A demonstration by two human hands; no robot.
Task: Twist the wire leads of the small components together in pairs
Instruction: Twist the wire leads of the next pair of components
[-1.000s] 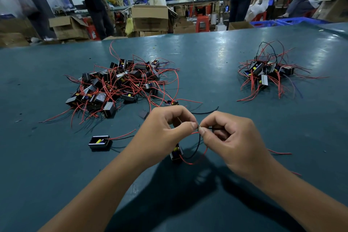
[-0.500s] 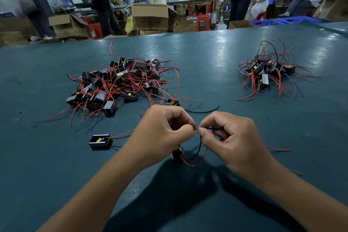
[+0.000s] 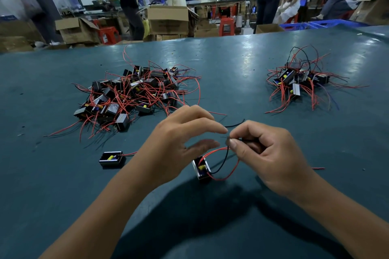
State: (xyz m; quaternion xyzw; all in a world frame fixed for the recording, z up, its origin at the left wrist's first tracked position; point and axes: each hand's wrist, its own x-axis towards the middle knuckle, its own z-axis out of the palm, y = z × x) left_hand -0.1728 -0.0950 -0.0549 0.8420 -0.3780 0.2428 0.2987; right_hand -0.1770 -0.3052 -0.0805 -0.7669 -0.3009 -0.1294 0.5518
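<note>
A small black box component (image 3: pixel 202 170) with a yellow part inside stands on the teal table (image 3: pixel 231 73) between my hands. Its red and black wire leads (image 3: pixel 226 166) loop up to my right hand (image 3: pixel 265 154), which pinches their ends between thumb and forefinger. My left hand (image 3: pixel 179 143) hovers just left of that pinch, fingers spread, thumb apart from forefinger, holding nothing. Another single component (image 3: pixel 111 159) lies to the left of my left forearm.
A large pile of components with red leads (image 3: pixel 134 96) lies at the left middle of the table. A smaller pile (image 3: pixel 299 80) lies at the right. Beyond the far table edge are cardboard boxes (image 3: pixel 168 20), red stools and several people.
My left hand has let go of the wire ends and spread its fingers. The right hand keeps its pinch. The component is now in plain sight.
</note>
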